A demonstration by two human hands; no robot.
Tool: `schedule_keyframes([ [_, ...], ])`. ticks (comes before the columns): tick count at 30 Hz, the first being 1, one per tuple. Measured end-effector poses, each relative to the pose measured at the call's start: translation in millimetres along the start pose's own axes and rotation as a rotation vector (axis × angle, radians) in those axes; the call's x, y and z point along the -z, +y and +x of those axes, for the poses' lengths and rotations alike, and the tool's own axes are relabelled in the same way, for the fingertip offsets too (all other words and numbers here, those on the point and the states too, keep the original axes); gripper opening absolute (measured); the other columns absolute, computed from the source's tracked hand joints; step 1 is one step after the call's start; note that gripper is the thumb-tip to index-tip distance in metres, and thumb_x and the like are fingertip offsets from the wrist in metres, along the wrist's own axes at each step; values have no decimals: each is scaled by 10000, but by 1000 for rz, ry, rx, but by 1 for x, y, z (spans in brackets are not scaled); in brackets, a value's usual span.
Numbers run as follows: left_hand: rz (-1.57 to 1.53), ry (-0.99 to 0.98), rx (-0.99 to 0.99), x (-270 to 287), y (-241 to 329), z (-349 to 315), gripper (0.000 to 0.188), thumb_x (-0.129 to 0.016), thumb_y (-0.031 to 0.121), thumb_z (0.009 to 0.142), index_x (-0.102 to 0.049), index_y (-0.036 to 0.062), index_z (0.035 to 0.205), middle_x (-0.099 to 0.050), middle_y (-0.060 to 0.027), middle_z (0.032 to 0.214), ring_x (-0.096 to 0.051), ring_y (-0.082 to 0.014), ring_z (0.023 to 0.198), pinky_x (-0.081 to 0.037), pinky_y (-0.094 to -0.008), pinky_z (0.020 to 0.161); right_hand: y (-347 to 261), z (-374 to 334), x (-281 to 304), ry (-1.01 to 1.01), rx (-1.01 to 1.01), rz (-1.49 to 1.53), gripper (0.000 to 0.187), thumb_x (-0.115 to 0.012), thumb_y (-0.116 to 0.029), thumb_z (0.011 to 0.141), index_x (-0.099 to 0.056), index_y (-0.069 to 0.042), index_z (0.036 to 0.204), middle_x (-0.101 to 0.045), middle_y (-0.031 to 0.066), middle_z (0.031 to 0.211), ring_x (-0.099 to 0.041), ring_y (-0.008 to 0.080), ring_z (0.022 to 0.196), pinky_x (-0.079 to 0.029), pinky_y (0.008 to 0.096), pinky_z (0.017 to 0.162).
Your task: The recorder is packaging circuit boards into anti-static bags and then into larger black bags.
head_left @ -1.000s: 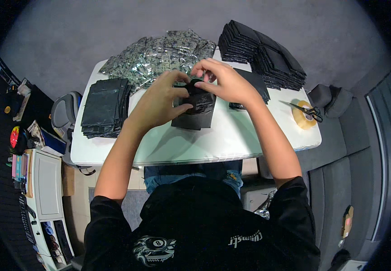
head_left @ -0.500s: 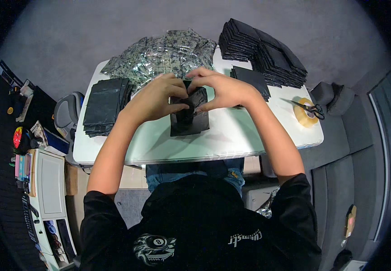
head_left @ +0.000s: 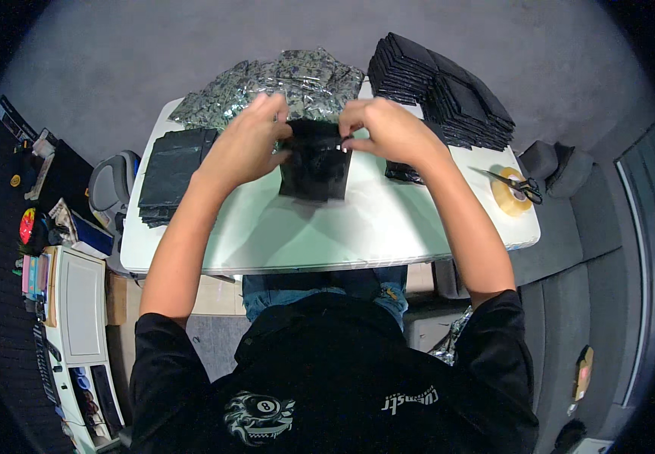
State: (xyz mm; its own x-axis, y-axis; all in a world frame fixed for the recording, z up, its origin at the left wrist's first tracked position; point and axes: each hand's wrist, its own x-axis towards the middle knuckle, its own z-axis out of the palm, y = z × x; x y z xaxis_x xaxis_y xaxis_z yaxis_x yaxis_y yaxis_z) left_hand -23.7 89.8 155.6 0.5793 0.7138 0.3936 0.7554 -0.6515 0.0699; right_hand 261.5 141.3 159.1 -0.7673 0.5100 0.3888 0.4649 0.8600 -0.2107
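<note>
Between my hands, above the middle of the white table, is a black plastic pouch (head_left: 314, 170), its glossy front facing me and its lower edge hanging down. My right hand (head_left: 388, 132) pinches its upper right edge, thumb against fingers. At its upper left edge is my left hand (head_left: 250, 142), fingers curled in and slightly blurred, closed on that side. Beyond them lies a heap of camouflage-patterned pieces in clear plastic (head_left: 289, 79). A stack of flat black packets (head_left: 176, 170) sits beside my left forearm. Another smaller black pile (head_left: 403, 172) is partly hidden by my right forearm.
A tall stack of black packets (head_left: 456, 98) fills the table's far right corner. Scissors (head_left: 528, 187) rest on a roll of tape (head_left: 504, 198) at the right end of the white table (head_left: 327, 246). A grey sofa (head_left: 569, 219) stands to the right, a chair (head_left: 112, 181) to the left.
My hands have moved apart and slightly away from me. The pouch, crumpled under my fingers before, is now spread between them and shifted farther off.
</note>
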Motion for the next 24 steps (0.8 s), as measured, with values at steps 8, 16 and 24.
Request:
schedule_keyframes([
  [8,-129,189,-281,-35,30,-41,176,-848,89,728,-719,101,848,-622,-86,1095,-611,-307,1052,-519,-445,881,-29,-56,-28,179,-46,-157,146,-809,-50,806,-713,-46,916,-676,90,1102,-666,328,1067,-547,462,920],
  [16,-452,65,259,-95,35,-74,176,-808,126,880,-764,59,1037,-668,-124,1149,-646,-344,1138,-542,-450,965,-32,-108,-82,65,-296,198,155,-818,-89,854,-752,-32,982,-693,126,1094,-711,367,1027,-574,441,912],
  [24,9,-94,167,-158,58,-64,620,-633,317,1043,-509,13,1569,-478,-210,1648,-423,-421,1536,-313,-575,1273,-11,-79,-149,121,-326,133,461,-661,-135,1015,-596,-16,1455,-532,222,1585,-535,434,1429,-467,466,1182],
])
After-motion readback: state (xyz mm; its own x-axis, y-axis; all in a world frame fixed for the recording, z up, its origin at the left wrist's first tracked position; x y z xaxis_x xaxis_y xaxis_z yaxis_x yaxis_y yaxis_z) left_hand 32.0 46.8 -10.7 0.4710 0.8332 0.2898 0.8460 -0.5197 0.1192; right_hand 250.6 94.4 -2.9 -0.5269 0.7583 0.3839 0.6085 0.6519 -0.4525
